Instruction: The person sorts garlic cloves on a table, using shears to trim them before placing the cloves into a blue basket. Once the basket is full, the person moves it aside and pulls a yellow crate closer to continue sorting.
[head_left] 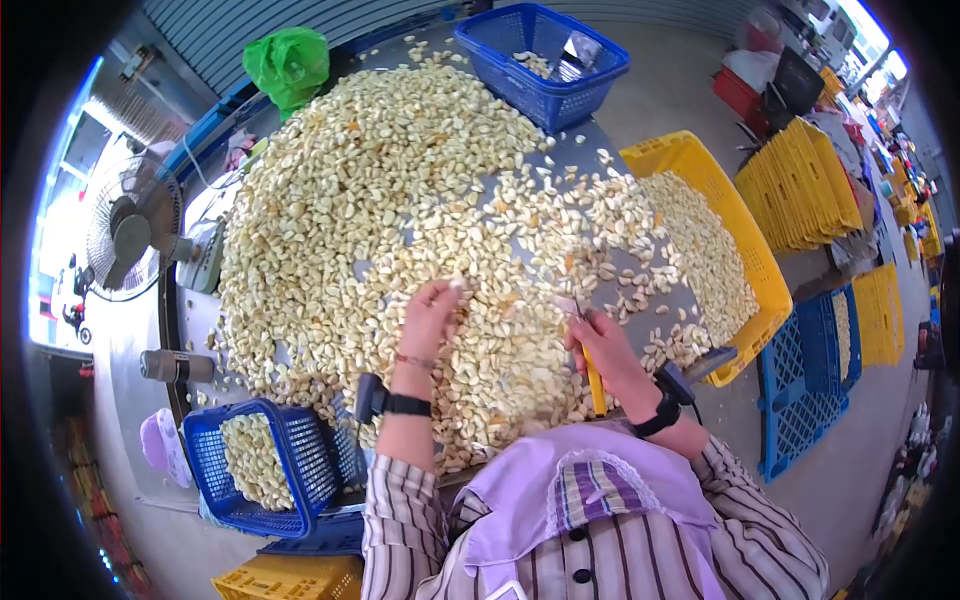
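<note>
A broad heap of pale cashew nuts (360, 170) covers the grey metal table. My left hand (431, 315) is over the middle of it, thumb and fingers pinched on one whitish cashew nut (458, 284). To the right, my right hand (610, 350) is closed round the yellow handle of a small knife (595, 385). The handle points back toward my body, and the short blade (568, 305) extends forward above the nuts. Between the two hands lie many loose nuts, some blurred. Dark bands with small boxes circle both wrists.
A yellow crate (770, 270) full of nuts stands at the right edge. Blue baskets sit at the back (500, 60) and front left (310, 450), both holding nuts. A fan (130, 235), a grey cylinder (175, 366) and a green plastic bag (287, 65) are along the left side.
</note>
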